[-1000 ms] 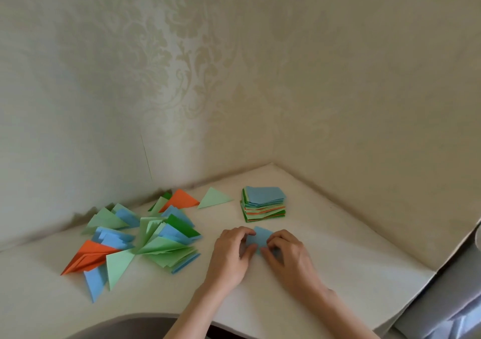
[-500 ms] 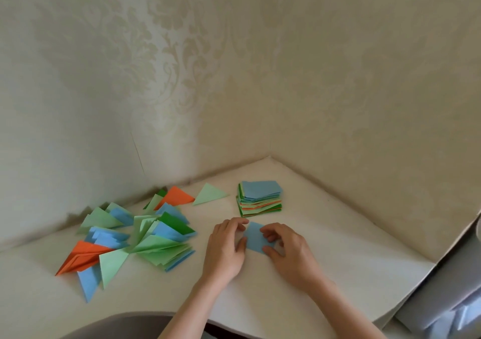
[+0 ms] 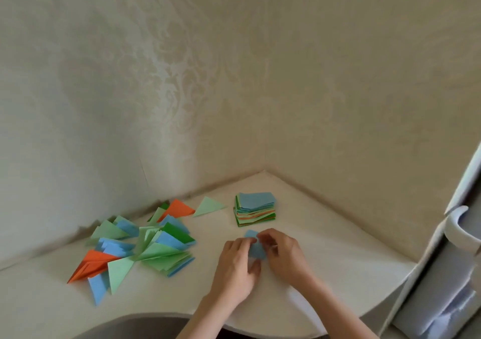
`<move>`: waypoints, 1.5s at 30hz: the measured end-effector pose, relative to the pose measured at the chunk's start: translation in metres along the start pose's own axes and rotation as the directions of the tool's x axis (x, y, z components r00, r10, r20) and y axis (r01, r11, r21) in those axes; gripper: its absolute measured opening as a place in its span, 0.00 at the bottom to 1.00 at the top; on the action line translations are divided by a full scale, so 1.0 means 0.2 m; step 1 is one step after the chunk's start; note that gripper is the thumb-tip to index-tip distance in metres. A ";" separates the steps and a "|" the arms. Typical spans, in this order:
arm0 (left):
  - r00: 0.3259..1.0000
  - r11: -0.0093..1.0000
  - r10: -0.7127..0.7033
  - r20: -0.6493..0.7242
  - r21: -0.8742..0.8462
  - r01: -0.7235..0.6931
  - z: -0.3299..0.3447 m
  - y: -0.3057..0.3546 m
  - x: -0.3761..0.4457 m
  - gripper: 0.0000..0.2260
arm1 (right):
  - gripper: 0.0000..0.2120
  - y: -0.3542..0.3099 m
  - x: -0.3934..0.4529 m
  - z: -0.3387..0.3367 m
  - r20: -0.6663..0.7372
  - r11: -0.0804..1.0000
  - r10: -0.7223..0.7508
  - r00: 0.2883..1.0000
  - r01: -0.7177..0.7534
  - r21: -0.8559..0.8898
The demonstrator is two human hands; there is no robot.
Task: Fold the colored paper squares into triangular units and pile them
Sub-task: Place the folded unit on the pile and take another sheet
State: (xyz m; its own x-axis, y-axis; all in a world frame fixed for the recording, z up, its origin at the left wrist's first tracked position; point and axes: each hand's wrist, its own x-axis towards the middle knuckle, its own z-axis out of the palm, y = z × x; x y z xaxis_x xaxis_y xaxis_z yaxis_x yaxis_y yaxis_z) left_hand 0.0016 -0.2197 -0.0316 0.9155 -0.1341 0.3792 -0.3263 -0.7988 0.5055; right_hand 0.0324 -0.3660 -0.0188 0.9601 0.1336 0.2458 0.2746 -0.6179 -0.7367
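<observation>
On the pale desk (image 3: 325,260), set into a wallpapered corner, both hands work one blue paper square (image 3: 256,249). Left hand (image 3: 238,268) rests fingers on the sheet's left edge, thumb tucked beneath; right hand (image 3: 285,254) pinches the right edge with curled fingers. Paper lies flat between them, partly hidden. Just behind: stack of unfolded squares (image 3: 256,209), blue on top. Well to the left: loose pile of folded triangles (image 3: 145,245), green, blue, orange. One light-green triangle (image 3: 208,206) lies apart, near the stack.
</observation>
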 end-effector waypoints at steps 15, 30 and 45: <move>0.968 0.977 0.214 0.132 -0.039 -0.210 -0.24 -0.22 0.01 0.06 | 0.23 -0.01 -0.09 0.04 0.069 0.959 -0.144 0.987 0.157 -0.235; 0.984 0.991 -0.089 -0.151 -0.109 0.073 -0.13 -0.23 -0.03 0.10 | 0.13 -0.06 0.03 0.18 0.028 0.947 -0.057 0.998 0.063 -0.316; 0.950 0.925 -0.295 -0.098 -0.277 0.259 -0.13 -0.25 0.01 0.10 | 0.09 -0.06 0.07 0.19 0.053 0.979 0.078 0.996 -0.066 -0.194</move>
State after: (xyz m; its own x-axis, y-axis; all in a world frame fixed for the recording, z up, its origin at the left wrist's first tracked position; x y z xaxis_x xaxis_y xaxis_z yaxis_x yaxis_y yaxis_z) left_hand 0.0126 -0.1651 -0.0357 0.9436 0.1656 0.2869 -0.1302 -0.6110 0.7808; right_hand 0.0440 -0.3275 -0.0297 0.9800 0.1263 0.1538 0.1950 -0.7639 -0.6152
